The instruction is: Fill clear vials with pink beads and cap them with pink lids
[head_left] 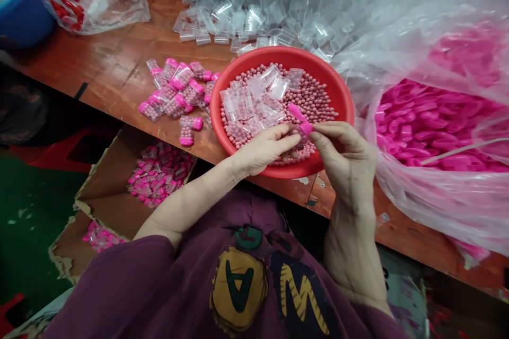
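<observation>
Over the red bowl [348, 100], my two hands meet fingertip to fingertip. My right hand [350, 156] pinches a bright pink plastic cap [305, 127] with a long tab sticking up to the left. My left hand [270, 148] is closed on a small clear plastic tube against the cap; its fingers hide most of the tube. Small pink beads [318, 100] fill the bowl, and several clear tubes [254, 95] lie on top of them. Left of the bowl, bead-filled tubes with pink caps [178, 85] lie in a loose pile on the table.
Clear empty tubes [246, 16] are heaped behind the bowl. At right, a plastic bag [429, 196] holds pink caps [437, 127]. Below the table edge, a cardboard box [107, 185] contains capped tubes. A blue bucket [24, 16] and a bag of red pieces [115, 0] stand far left.
</observation>
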The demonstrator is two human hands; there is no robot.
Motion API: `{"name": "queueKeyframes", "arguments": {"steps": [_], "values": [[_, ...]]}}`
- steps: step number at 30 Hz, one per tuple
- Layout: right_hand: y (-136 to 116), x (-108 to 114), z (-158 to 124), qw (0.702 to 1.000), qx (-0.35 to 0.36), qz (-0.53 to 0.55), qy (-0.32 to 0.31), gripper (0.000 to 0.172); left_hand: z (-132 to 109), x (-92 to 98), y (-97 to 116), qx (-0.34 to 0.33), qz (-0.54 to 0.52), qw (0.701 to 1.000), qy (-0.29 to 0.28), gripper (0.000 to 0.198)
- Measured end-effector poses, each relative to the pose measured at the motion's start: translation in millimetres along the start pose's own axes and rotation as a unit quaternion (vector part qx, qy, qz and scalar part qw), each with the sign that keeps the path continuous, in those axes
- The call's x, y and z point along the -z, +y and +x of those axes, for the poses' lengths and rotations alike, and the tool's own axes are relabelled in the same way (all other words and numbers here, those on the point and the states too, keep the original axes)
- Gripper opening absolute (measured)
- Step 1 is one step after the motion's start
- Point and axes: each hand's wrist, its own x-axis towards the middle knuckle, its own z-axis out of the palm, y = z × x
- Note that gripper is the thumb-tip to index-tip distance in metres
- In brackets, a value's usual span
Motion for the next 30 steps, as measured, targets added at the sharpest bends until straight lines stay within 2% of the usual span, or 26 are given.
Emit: {"name": "queueKeyframes", "arguments": {"steps": [2,6,11,13,17,20,22,24,25,27,28,30], "values": [[-4.1,2.0,0.7,0.999,0.031,-0.034,-0.014,0.005,-0.5,-0.4,0.5,-0.007,0.009,1.0,0.005,0.015],[-10.1,4.9,2.3,0.993,0.074,-0.075,-0.054,0.01,-2.6,-3.0,-1.3,-0.016,0.042,0.999,0.019,0.014],[-14.7,13.7,2.0,0.989,0.1,-0.075,-0.072,0.009,-7.3,-6.3,-3.2,-0.087,0.095,0.991,0.023,0.006],[-15.6,15.0,5.4,0.993,0.078,-0.055,-0.077,0.012,-9.1,-5.8,-1.3,-0.089,0.109,0.99,-0.004,0.008],[-11.4,1.8,20.9,0.994,-0.035,0.037,-0.095,0.033,-10.8,-1.1,4.3,-0.051,0.155,0.982,-0.098,0.017],[-5.3,-6.6,28.7,0.99,-0.061,0.078,-0.102,0.044,-10.2,2.4,6.9,-0.027,0.125,0.986,-0.105,0.029],[-2.9,-3.3,25.7,0.996,-0.018,0.062,-0.065,0.041,-9.2,2.8,8.0,-0.011,0.072,0.994,-0.077,0.033],[-1.7,4.2,16.5,0.997,0.044,-0.001,-0.065,0.037,-7.8,2.1,8.7,-0.003,0.018,0.999,-0.049,0.031],[-1.1,7.4,10.5,0.993,0.072,-0.045,-0.079,0.041,-7.0,1.7,9.0,-0.001,-0.004,0.999,-0.038,0.028],[1.1,9.1,-1.8,0.98,0.115,-0.131,-0.099,0.062,-5.2,1.7,8.7,0.004,-0.029,0.999,-0.029,0.027],[2.7,7.1,-7.0,0.974,0.131,-0.163,-0.092,0.073,-4.2,2.1,8.3,0.008,-0.034,0.999,-0.029,0.028],[7.1,-1.2,-13.8,0.964,0.157,-0.204,-0.069,0.08,-2.5,3.4,7.0,0.012,-0.037,0.999,-0.031,0.03]]}}
